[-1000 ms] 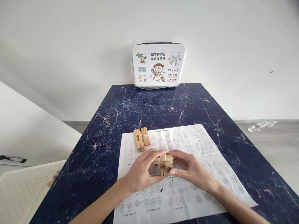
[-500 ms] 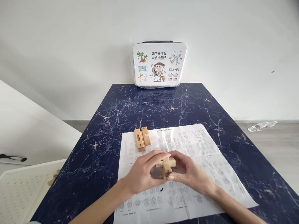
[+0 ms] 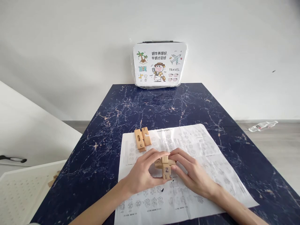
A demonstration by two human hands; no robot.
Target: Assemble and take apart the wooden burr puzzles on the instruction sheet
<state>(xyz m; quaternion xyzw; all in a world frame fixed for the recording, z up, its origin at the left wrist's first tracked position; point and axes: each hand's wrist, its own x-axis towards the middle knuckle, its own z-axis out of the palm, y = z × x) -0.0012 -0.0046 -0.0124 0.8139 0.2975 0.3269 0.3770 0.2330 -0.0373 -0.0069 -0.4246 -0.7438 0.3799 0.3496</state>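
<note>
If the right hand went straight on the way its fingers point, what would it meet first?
The wooden block assembly, which the right hand touches; just past it in that line appears to be the left hand, though depth is hard to judge from this single view.

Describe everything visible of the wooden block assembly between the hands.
The block assembly looks like pale wood: squared bars joined crosswise, marked with dark numerals 1, 2 and 3. The 2 reads upright. The left hand and right hand both hold and partly cover it, over the printed sheet; whether it rests there is unclear.
</note>
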